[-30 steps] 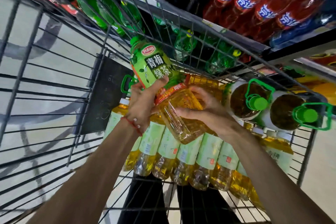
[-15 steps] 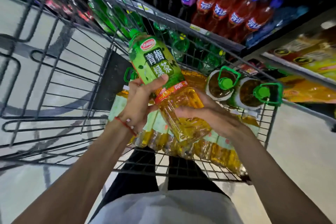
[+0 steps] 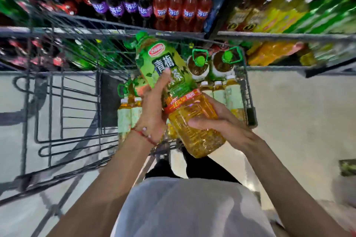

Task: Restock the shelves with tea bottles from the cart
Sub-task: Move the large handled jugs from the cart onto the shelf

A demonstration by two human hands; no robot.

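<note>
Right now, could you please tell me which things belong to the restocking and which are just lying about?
Job: tea bottle, held by left hand and right hand; cart; small bottles; shelf.
Lying about: red sodas; purple-label sodas.

evenly lit, motion-blurred toward the edges, with wide-angle bending.

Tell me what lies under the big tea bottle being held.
Under the big tea bottle, the cart holds small tea bottles, visible on both sides. The bottle, left hand and right hand hide the middle ones.
</note>
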